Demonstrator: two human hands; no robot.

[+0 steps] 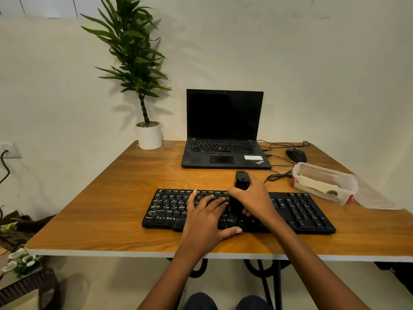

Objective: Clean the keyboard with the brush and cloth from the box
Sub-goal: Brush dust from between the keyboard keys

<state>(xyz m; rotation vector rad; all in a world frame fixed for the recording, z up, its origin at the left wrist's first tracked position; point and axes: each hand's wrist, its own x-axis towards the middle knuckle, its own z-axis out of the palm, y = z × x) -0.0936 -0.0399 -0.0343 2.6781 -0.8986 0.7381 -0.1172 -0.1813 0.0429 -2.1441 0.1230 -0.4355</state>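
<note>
1. Left hand (205, 218) lies flat on the near middle of the keyboard (301, 211). Its fingers are straight and spread over the keys, its thumb reaches along the front edge, and it holds nothing.
2. Right hand (252, 198), just beside the left, has its fingers and thumb wrapped round the brush (241, 179).
3. The brush is black and stands nearly upright, its lower end down on the keys at the keyboard's middle and its top rising above the knuckles. Its bristles cannot be made out.
4. The black keyboard lies across the front of the wooden table (100, 209). The keys on its left part show pale specks; the right part looks plain black.
5. To the right, just past the keyboard's far right corner, sits the clear plastic box (348, 183), open, with a pale folded cloth (317, 189) lying inside.
6. The box's clear lid (373, 198) lies flat on the table, touching the box's right side.
7. Black cables (279, 175) run between the box and the laptop (224, 130), which stands open with a dark screen.
8. A black mouse (296, 155) rests to the laptop's right.
9. At the far left corner a leafy plant (134, 52) grows from a white pot (149, 136) against the wall.
</note>
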